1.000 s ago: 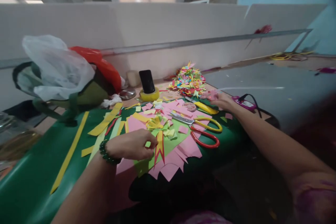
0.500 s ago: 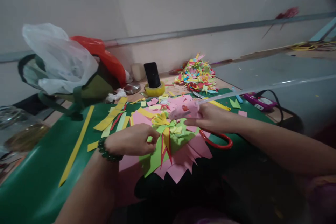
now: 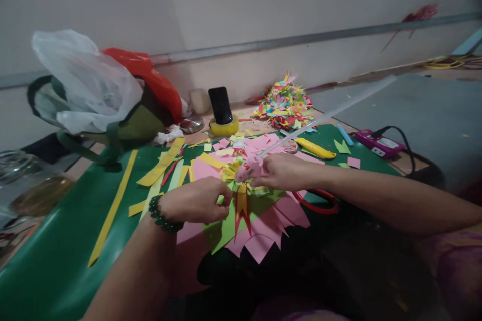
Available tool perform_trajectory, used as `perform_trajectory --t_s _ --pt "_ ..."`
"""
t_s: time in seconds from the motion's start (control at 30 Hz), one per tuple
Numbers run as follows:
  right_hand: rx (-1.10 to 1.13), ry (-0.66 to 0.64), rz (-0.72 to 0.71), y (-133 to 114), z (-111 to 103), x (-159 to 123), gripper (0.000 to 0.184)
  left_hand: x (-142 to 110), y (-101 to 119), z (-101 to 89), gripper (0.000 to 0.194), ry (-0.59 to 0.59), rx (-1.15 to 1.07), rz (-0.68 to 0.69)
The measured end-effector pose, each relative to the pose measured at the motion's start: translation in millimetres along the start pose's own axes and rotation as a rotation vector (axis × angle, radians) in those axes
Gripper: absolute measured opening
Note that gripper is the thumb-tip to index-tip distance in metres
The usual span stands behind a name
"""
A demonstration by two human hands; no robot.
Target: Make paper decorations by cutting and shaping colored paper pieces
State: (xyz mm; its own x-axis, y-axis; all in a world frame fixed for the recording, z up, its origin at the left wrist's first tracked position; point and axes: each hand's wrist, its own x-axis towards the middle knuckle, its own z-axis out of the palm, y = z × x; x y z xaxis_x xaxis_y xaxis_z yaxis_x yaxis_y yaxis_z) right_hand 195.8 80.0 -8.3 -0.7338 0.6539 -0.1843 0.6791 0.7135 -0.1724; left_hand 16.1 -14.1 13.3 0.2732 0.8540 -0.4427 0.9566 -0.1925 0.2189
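Note:
My right hand [image 3: 282,171] is closed around a pink hot glue gun [image 3: 250,166]. A long clear glue stick [image 3: 320,120] juts from its back, up and to the right. Its tip points down at a yellow fringed paper flower [image 3: 229,173] with a red and yellow forked paper ribbon [image 3: 242,208]. The flower and ribbon lie on a light green paper sheet [image 3: 222,233]. My left hand [image 3: 201,199], with a green bead bracelet, pinches at the left side of that sheet. Below lie pink paper sheets [image 3: 259,246] with pointed edges. Red-handled scissors [image 3: 320,202] rest under my right wrist.
Yellow paper strips [image 3: 113,208] lie on the green mat [image 3: 48,241]. Behind stand a phone [image 3: 220,105] on a yellow tape roll [image 3: 225,126], and a heap of paper flowers [image 3: 284,103]. A yellow cutter [image 3: 315,148] and purple device [image 3: 379,144] lie right; a bag [image 3: 139,115] stands left.
My right hand has brought the glue gun left and down over the flower, and the glue stick now slants up more steeply. My left hand stays nearly in place at the green paper.

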Motion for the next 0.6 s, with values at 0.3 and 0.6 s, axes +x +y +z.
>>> perform_trajectory --t_s 0.3,0.6 --pt "-0.008 0.002 -0.044 -0.3 -1.2 0.0 0.061 -1.3 0.2 -1.2 0.013 -0.009 -0.040 0.006" --pt "-0.005 -0.010 -0.020 0.1 -7.8 2.3 0.061 -0.4 -1.9 1.7 0.012 -0.010 -0.078 0.011"
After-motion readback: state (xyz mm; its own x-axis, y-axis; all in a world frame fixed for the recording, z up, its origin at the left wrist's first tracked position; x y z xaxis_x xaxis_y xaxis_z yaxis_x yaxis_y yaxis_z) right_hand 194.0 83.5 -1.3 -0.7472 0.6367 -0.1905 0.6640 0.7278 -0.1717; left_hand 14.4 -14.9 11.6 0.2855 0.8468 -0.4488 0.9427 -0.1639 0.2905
